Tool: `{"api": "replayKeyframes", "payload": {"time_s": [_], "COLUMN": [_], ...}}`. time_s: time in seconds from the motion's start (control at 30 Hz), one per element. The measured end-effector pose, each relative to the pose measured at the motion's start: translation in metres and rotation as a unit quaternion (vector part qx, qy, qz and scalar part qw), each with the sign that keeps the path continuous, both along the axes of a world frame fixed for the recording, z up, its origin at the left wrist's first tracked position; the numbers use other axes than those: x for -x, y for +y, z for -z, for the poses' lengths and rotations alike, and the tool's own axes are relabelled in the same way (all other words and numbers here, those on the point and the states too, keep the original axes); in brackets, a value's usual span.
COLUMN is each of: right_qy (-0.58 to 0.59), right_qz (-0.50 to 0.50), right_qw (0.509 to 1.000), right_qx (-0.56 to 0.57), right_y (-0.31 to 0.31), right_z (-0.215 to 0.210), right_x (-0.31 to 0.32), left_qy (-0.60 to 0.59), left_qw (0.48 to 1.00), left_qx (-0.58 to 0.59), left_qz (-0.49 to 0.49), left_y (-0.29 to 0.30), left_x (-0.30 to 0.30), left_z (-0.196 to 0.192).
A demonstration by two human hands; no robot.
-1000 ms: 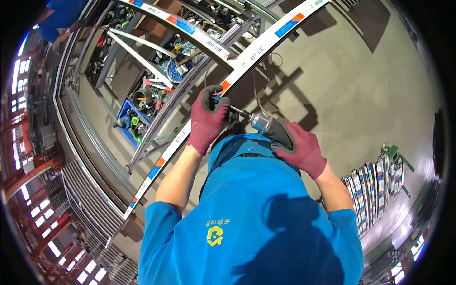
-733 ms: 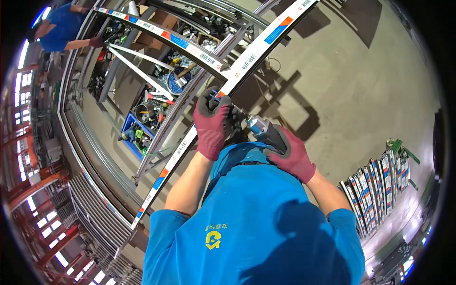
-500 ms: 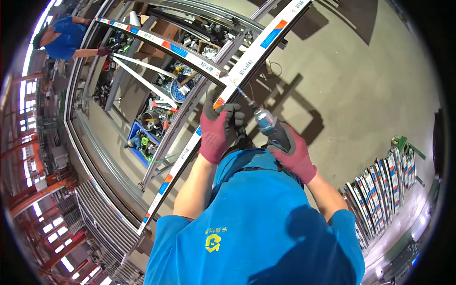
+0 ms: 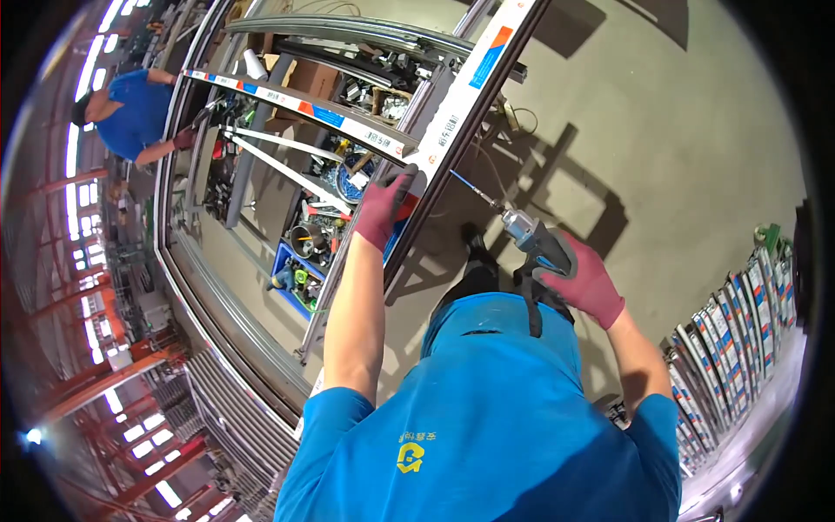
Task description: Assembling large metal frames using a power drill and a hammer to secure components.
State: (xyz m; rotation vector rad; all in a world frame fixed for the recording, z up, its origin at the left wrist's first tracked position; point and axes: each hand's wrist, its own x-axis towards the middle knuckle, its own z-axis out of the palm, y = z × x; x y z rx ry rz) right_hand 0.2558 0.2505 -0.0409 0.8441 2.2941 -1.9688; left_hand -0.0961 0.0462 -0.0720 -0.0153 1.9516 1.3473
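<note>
My right hand (image 4: 584,280), in a maroon and grey glove, is closed around a cordless drill (image 4: 532,237) with a long thin bit. The bit points up and left toward a long metal frame profile (image 4: 452,117), its tip apart from the profile's side. With the same kind of glove, my left hand (image 4: 384,209) grips this profile just below its joint with a crossbar (image 4: 348,124). Both bars carry white, blue and orange protective film. The undersides of my left fingers are partly hidden.
Beyond the profile are a blue bin (image 4: 294,278), a bowl of small parts (image 4: 352,178) and white strips (image 4: 287,165). A co-worker in blue (image 4: 139,113) stands at the far left. Wrapped profiles (image 4: 731,339) are stacked at right. A cable loops near the floor shadows.
My right hand has drawn the drill back to the right, away from the profile. My left hand has moved up the profile and now grips it near the joint. The view has shifted.
</note>
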Motion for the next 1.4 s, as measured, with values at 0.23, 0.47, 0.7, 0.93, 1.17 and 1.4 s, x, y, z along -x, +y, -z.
{"api": "replayKeyframes", "payload": {"time_s": [0.23,0.47,0.7,0.93,1.17,1.4], "right_qy": [-0.040,-0.011,-0.014,0.023,0.010,0.015], "right_qz": [-0.022,-0.070,-0.068,-0.059,-0.053,-0.052], "right_qw": [0.998,0.997,0.996,0.994,0.996,0.997], "right_qx": [-0.044,-0.038,-0.046,-0.084,-0.075,-0.061], "right_y": [0.008,0.011,0.008,-0.001,0.000,-0.008], "right_z": [0.032,0.034,0.042,0.050,0.050,0.050], "right_x": [-0.005,0.010,0.013,0.016,0.012,0.019], "left_qy": [-0.064,-0.009,-0.136,-0.123,-0.054,-0.086], "left_qw": [0.994,0.995,0.989,0.992,0.997,0.992], "left_qx": [0.088,0.081,-0.049,-0.008,0.055,0.081], "left_qz": [0.019,0.058,0.033,0.035,0.016,0.050], "left_y": [0.024,0.006,0.007,-0.008,0.001,-0.014], "left_x": [0.007,0.017,0.022,0.038,0.033,0.045], "left_z": [0.002,0.027,0.031,0.045,0.043,0.050]}}
